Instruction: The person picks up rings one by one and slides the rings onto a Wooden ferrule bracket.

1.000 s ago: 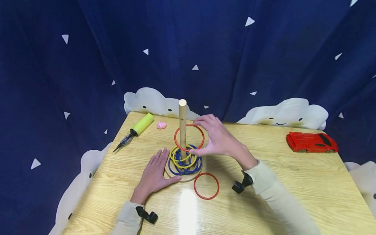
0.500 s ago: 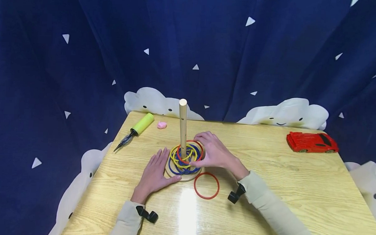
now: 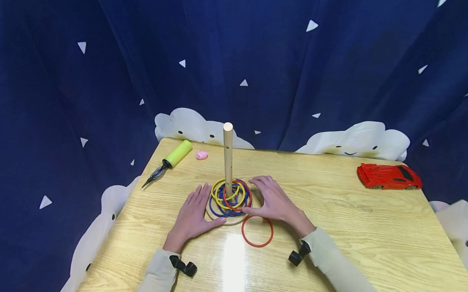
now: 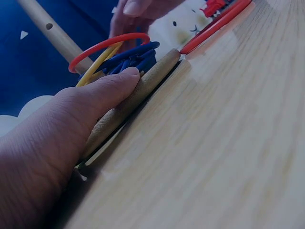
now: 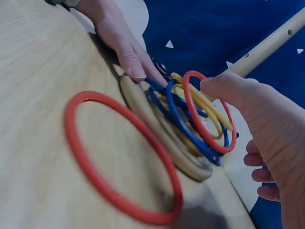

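Observation:
A wooden peg (image 3: 228, 163) rises from a round base (image 5: 139, 109) circled by tangled blue rings (image 3: 211, 210) and yellow rings (image 3: 213, 192). A red ring (image 5: 188, 95) lies tilted on top of this pile, around the peg. My left hand (image 3: 193, 217) rests against the base's left side, fingers straight, thumb along its front edge. On the right, my right hand (image 3: 273, 202) hovers beside the pile, thumb and fingers spread apart, the thumb tip close to the red ring. A second red ring (image 3: 272, 234) lies flat on the table just in front of the base.
On the wooden table (image 3: 332, 218), a yellow-green hand pump (image 3: 178, 154) with a dark nozzle lies at the back left. Beside it sits a small pink toy (image 3: 202, 155). A red toy car (image 3: 388, 176) stands far right. A dark blue curtain (image 3: 206, 46) hangs behind.
My right hand has lowered the red ring down the peg onto the pile, let go of it and drawn slightly right. The left hand has stayed in place.

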A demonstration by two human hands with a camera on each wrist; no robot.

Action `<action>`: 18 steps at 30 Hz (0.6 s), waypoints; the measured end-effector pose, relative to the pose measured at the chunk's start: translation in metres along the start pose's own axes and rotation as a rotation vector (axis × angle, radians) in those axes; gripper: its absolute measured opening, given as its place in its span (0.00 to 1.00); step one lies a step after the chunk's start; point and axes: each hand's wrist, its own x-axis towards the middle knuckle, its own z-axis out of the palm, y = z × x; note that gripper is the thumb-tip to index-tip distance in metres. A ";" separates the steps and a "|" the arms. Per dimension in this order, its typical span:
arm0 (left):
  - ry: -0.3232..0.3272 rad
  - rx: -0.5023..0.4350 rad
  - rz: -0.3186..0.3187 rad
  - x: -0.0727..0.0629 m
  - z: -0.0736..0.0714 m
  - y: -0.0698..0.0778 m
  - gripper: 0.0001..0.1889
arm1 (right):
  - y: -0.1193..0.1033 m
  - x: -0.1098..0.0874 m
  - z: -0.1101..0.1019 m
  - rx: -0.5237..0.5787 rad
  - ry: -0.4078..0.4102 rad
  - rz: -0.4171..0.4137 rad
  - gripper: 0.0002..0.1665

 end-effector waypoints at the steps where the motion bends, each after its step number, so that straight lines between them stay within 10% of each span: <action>1: 0.001 -0.002 0.001 0.000 0.000 0.000 0.66 | 0.001 -0.004 0.001 0.002 0.003 0.004 0.59; 18: -0.010 0.008 0.001 0.000 0.001 -0.001 0.65 | 0.010 -0.072 0.022 0.078 0.048 0.058 0.60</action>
